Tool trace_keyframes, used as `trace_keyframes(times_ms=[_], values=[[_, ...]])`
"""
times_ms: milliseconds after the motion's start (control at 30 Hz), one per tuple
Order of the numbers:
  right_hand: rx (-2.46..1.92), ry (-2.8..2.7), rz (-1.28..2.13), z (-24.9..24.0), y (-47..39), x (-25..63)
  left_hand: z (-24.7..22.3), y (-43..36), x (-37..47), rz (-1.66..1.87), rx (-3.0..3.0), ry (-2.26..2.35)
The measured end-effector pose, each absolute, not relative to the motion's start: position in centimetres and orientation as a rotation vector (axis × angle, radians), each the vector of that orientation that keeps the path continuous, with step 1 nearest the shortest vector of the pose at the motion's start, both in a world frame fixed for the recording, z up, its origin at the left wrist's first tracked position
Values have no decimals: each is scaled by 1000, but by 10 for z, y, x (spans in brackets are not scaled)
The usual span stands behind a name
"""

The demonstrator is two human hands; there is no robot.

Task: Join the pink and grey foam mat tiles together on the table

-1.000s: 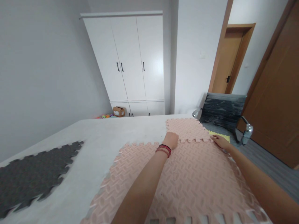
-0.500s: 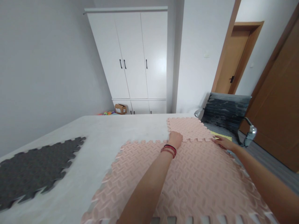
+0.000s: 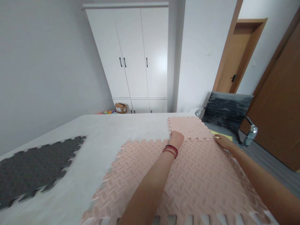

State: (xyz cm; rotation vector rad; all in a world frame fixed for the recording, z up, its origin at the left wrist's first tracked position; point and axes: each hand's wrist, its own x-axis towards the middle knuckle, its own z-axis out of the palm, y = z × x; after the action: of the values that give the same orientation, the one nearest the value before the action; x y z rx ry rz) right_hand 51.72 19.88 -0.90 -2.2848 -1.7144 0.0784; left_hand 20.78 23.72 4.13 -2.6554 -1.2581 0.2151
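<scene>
A large pink foam mat with a raised pattern and toothed edges lies on the white surface in front of me. At its far right edge, a smaller-looking pink foam tile meets it along a toothed seam. My left hand, with red and black bands at the wrist, is closed in a fist and presses down at the left end of that seam. At the seam's right end, my right hand pinches the mat's outer edge, thumb and fingers close together. The undersides of both hands are hidden.
To the left lies a dark grey foam tile on the white tabletop. Beyond the right edge stand a dark chair with metal arms and a yellow item. A cardboard box sits by the white wardrobe.
The view has tilted slightly. My left fist stays at the seam, and my right hand has shifted only a little at the mat's edge. The tiles look the same.
</scene>
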Motion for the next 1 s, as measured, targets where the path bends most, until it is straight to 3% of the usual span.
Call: trace_keyframes(times_ms=[167,367,800,1000], values=[[-2453,-1707,-93,-5,192,491,38,236,205,135,-2646,-1299],[-2353,-2010,-396,10,182,415,33,233,182,-103,-2581,-1372],[-2205,-2422,-307,32,190,378,28,242,186,-139,-2654,-1401],[-2275,-2308,-386,39,196,347,26,239,186,-181,-2652,-1418]])
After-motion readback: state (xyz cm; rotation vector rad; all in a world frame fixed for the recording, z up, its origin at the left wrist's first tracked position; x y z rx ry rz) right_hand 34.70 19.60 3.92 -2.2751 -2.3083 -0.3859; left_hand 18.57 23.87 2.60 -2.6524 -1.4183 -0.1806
